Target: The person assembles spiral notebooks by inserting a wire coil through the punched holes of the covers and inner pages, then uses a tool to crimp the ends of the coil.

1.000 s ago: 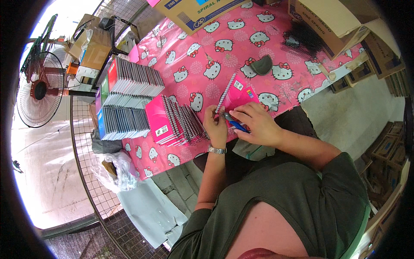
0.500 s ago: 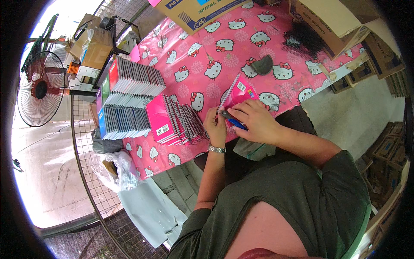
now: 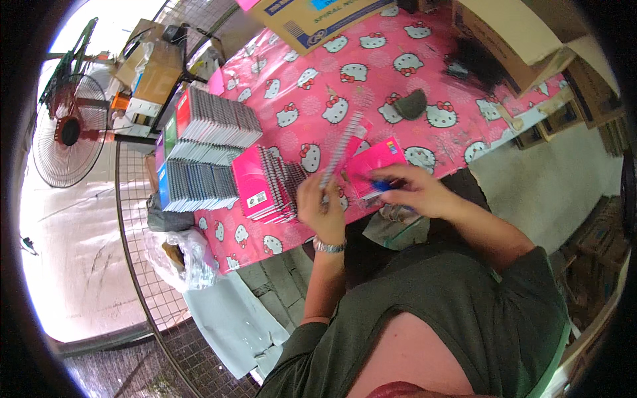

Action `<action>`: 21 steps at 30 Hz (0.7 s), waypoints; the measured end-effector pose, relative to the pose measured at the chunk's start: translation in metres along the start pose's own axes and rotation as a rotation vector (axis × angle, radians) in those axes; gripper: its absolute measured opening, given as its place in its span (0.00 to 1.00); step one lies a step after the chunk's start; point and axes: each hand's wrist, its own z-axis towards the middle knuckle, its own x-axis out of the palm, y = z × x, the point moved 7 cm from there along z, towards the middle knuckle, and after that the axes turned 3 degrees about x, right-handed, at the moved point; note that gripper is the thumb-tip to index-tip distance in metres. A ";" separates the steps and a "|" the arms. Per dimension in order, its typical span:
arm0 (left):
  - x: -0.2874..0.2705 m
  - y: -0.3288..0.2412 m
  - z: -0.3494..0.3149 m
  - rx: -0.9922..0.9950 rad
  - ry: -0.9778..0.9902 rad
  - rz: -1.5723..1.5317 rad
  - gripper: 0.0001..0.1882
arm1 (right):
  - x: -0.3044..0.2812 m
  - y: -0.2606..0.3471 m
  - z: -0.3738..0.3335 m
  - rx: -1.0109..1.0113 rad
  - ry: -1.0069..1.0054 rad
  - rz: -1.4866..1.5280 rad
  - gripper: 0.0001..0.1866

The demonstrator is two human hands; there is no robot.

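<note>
My left hand (image 3: 323, 207) pinches the tilted pink spiral-bound notebook (image 3: 345, 154) over the pink patterned tablecloth (image 3: 371, 73); right hand (image 3: 417, 190) grips a blue pen (image 3: 379, 186). Best steady it there.

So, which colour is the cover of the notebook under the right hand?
Bright pink: the notebook under the right hand, seen best in the head view.

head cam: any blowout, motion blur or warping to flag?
Head view: floor at left, beside the standing fan, blown out white; right hand over the pink spiral notebook is motion-smeared; left hand slightly soft; fisheye bends the pink patterned tablecloth's edges, black vignette rims the frame.
</note>
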 end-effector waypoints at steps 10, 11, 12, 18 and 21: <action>-0.143 0.077 0.042 -0.370 -0.175 0.419 0.15 | -0.173 -0.060 -0.006 -0.168 -0.405 -1.125 0.17; -0.144 0.080 0.039 -0.395 -0.138 0.463 0.15 | -0.191 -0.051 0.004 -0.184 -0.478 -1.147 0.17; -0.140 0.073 0.042 -0.346 -0.111 0.632 0.15 | -0.220 -0.044 0.008 -0.168 -0.648 -1.230 0.16; -0.053 -0.012 0.051 0.200 0.038 0.636 0.15 | -0.294 -0.051 0.032 0.101 -0.867 -1.685 0.16; 0.051 -0.049 0.006 0.399 0.579 0.241 0.16 | -0.302 -0.047 0.044 0.133 -0.716 -1.765 0.13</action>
